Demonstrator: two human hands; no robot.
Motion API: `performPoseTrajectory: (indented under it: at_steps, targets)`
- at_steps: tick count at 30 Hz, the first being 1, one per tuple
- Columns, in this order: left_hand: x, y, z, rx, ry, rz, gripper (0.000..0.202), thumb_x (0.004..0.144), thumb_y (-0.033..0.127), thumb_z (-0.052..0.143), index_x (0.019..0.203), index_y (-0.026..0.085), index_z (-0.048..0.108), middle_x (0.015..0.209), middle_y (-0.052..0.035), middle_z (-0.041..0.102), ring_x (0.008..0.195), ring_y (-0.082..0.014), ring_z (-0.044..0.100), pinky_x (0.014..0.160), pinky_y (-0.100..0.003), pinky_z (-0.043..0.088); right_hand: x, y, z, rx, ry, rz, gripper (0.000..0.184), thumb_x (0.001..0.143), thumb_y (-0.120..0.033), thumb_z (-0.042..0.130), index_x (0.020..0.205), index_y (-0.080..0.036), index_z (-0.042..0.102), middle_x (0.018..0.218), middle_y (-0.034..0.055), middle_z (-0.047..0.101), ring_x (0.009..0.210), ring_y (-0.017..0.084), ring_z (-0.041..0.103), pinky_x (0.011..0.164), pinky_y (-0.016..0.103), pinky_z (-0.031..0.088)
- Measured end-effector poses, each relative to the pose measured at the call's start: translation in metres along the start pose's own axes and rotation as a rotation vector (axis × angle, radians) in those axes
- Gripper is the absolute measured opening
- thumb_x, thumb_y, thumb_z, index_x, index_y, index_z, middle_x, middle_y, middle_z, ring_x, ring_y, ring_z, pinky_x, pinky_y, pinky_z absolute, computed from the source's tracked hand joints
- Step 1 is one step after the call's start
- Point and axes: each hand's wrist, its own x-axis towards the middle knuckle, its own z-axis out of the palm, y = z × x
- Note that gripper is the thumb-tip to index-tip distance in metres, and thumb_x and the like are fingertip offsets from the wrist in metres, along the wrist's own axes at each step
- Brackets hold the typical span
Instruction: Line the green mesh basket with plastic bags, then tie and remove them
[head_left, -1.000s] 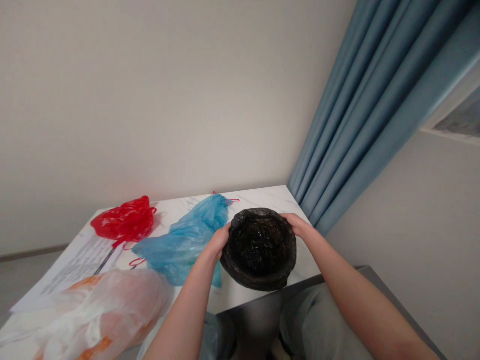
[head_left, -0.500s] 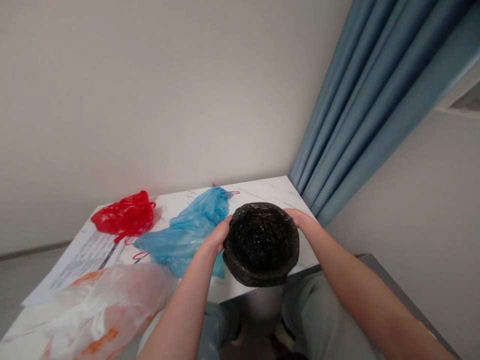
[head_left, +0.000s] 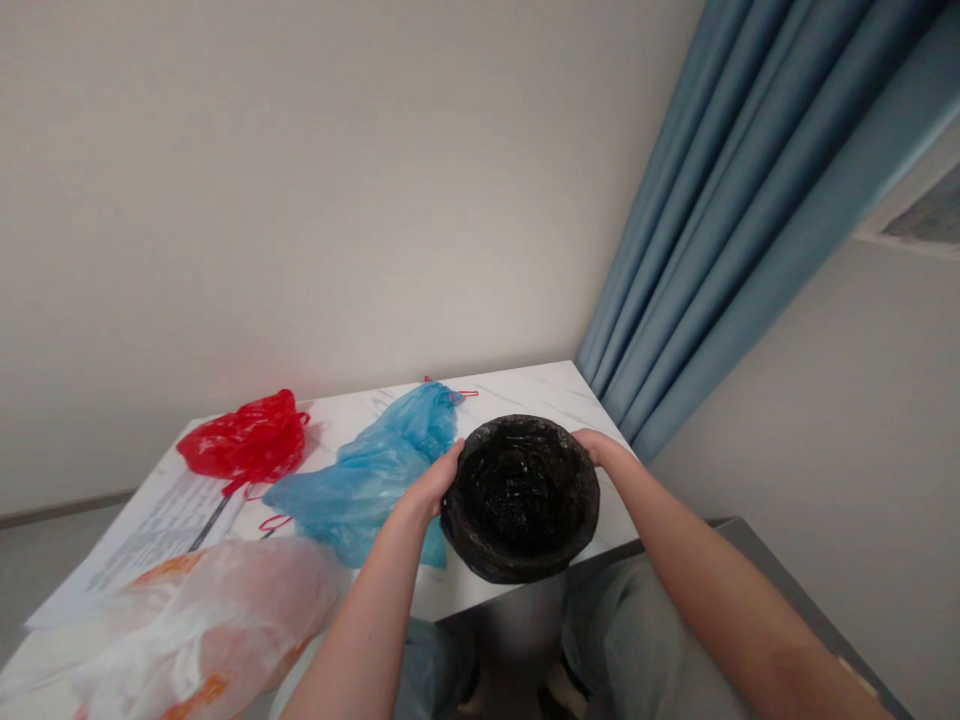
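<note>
Between my two hands is a round bin lined with a black plastic bag [head_left: 521, 485], its wide mouth tilted toward me. The bag folds over the rim, and its wrinkled inside shows dark and shiny. My left hand [head_left: 441, 482] grips the bin's left side, thumb near the rim. On the far right side my right hand [head_left: 589, 443] holds it, most of its fingers hidden behind the bin. Just left of my left hand lies a crumpled blue plastic bag [head_left: 375, 465] with red drawstrings.
The white marbled table [head_left: 540, 382] stands against the wall. A red plastic bag [head_left: 247, 440], printed paper sheets [head_left: 154, 530] and a white-and-orange plastic bag [head_left: 232, 610] lie on its left part. A blue curtain [head_left: 720, 230] hangs at the right. My knees are below the table edge.
The view has shifted slightly, so the table sits a little lower. The lined bin is still between both hands, and its folded rim looks a bit smoother and rounder.
</note>
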Motion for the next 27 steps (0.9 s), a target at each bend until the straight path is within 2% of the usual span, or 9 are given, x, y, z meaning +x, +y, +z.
performPoseTrajectory:
  at_steps: [3,6,10,15,18,21,25,27]
  targets:
    - [-0.004,0.003,-0.009,0.138,0.086,-0.059,0.062,0.080,0.075,0.044,0.098,0.022,0.070,0.093,-0.0119,0.074,0.091,-0.0320,0.066,0.076,-0.041,0.051,-0.004,-0.005,-0.003,0.061,0.095,0.043,0.009,0.081,-0.017,0.059,0.072,-0.016,0.063,0.051,0.0022,0.062,0.056,0.019,0.062,0.061,0.030,0.055]
    - [-0.006,0.005,-0.019,0.249,0.164,-0.056,0.058,0.075,0.075,0.052,0.094,0.022,0.067,0.089,-0.0097,0.072,0.084,-0.0277,0.064,0.071,-0.036,0.048,-0.008,-0.010,-0.006,0.140,0.173,0.001,0.013,0.083,-0.020,0.057,0.070,-0.018,0.059,0.050,0.0004,0.060,0.051,0.017,0.059,0.055,0.027,0.052]
    - [-0.011,0.007,-0.027,0.243,0.161,-0.015,0.048,0.073,0.064,0.063,0.089,0.020,0.064,0.073,-0.0051,0.067,0.069,-0.0213,0.060,0.062,-0.029,0.045,-0.013,-0.013,-0.010,0.241,0.240,-0.121,0.008,0.081,-0.021,0.059,0.074,-0.018,0.057,0.055,-0.0004,0.061,0.051,0.014,0.058,0.050,0.023,0.048]
    - [-0.020,0.012,-0.024,0.186,0.129,-0.052,0.040,0.076,0.055,0.065,0.091,0.018,0.068,0.074,-0.0092,0.071,0.068,-0.0239,0.065,0.058,-0.030,0.048,-0.017,-0.014,-0.018,0.344,0.290,-0.235,0.008,0.079,-0.022,0.062,0.082,-0.019,0.055,0.055,-0.0028,0.059,0.047,0.012,0.053,0.047,0.022,0.042]
    - [-0.023,0.013,-0.021,0.130,0.086,-0.080,0.033,0.080,0.046,0.065,0.089,0.015,0.070,0.081,-0.0141,0.074,0.075,-0.0276,0.069,0.063,-0.034,0.052,-0.024,-0.017,-0.025,0.415,0.211,-0.253,0.008,0.083,-0.025,0.056,0.088,-0.018,0.056,0.059,-0.0005,0.061,0.048,0.014,0.055,0.050,0.023,0.045]
    - [-0.020,0.012,-0.021,0.083,0.112,-0.039,0.027,0.078,0.038,0.070,0.084,0.012,0.070,0.083,-0.0171,0.074,0.075,-0.0290,0.069,0.065,-0.037,0.054,-0.032,-0.020,-0.028,0.530,0.058,-0.254,0.021,0.089,-0.031,0.047,0.099,-0.016,0.059,0.069,0.0044,0.066,0.056,0.016,0.061,0.058,0.026,0.050]
    - [-0.011,0.010,-0.025,0.069,0.139,0.114,0.023,0.067,0.030,0.078,0.077,0.012,0.068,0.075,-0.0119,0.073,0.066,-0.0230,0.066,0.062,-0.033,0.052,-0.040,-0.023,-0.026,0.583,-0.107,-0.250,0.034,0.092,-0.035,0.044,0.112,-0.013,0.059,0.087,0.0098,0.072,0.074,0.019,0.067,0.072,0.029,0.052]
    - [-0.007,0.011,-0.025,0.094,0.211,0.209,0.027,0.062,0.027,0.080,0.081,0.013,0.068,0.070,-0.0075,0.071,0.062,-0.0199,0.063,0.061,-0.030,0.049,-0.043,-0.024,-0.024,0.583,-0.136,-0.262,0.036,0.092,-0.036,0.044,0.115,-0.013,0.059,0.092,0.0106,0.072,0.077,0.019,0.067,0.074,0.029,0.052]
